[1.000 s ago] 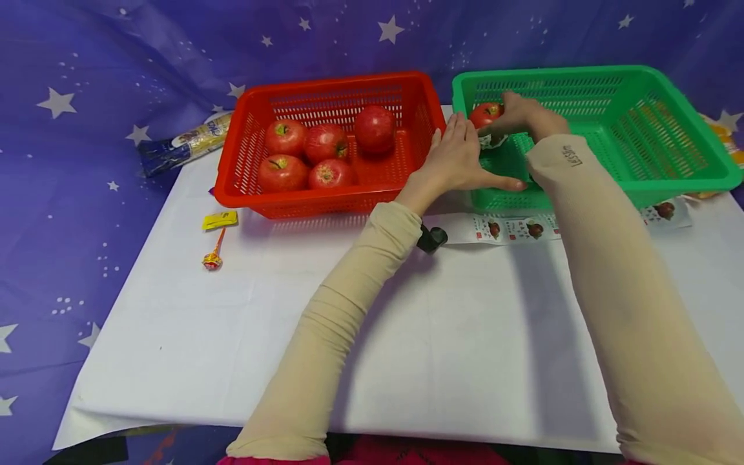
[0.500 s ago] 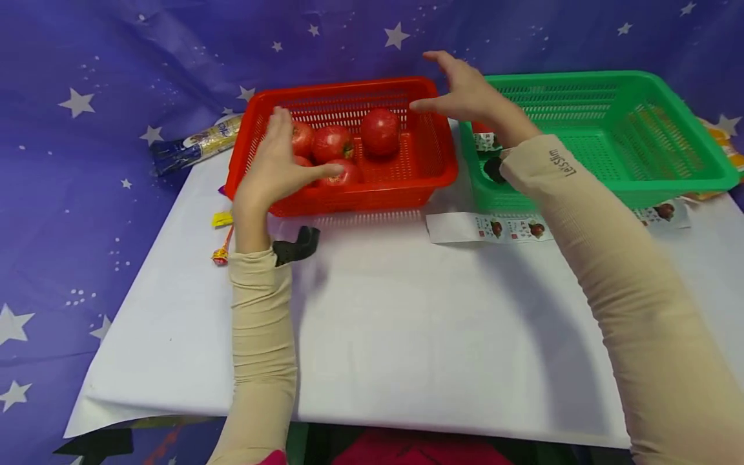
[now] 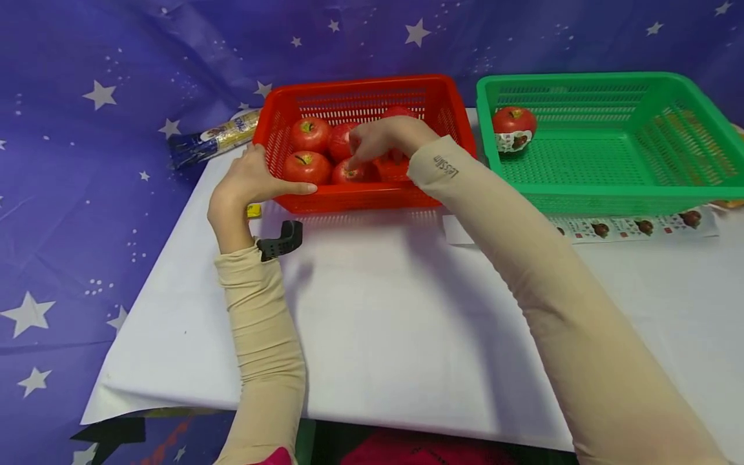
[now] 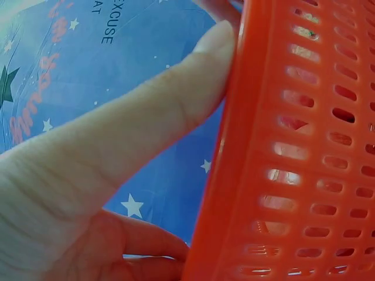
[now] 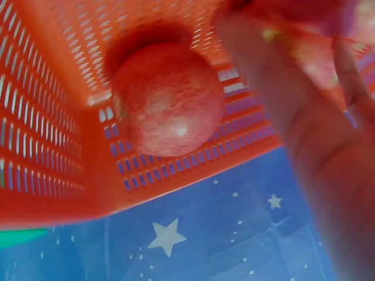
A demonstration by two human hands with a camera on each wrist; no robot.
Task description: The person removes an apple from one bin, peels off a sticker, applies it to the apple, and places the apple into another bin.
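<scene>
My left hand (image 3: 241,187) is at the front left corner of the red basket (image 3: 372,197). Its straight thumb (image 4: 193,76) touches the outside of the rim. My right hand (image 3: 386,139) reaches down into the same basket, fingers spread about the front right apple (image 3: 356,174). One fingertip appears to touch that apple's top; its contact on the far side is hidden. Several red apples lie in there, and another apple (image 5: 167,99) sits in the far right corner. In the green basket (image 3: 616,192), an apple (image 3: 514,121) with a white label (image 3: 513,141) rests by the left wall.
A strip of white printed labels (image 3: 628,227) lies before and partly under the green basket. A yellow wrapped piece (image 3: 254,210) lies by my left wrist. A blue and yellow packet (image 3: 217,137) is left of the red basket. A starry purple curtain (image 3: 372,39) hangs behind.
My right hand let go of the labelled apple, crossed left and dropped into the red basket. My left hand moved from between the baskets to the red basket's left corner.
</scene>
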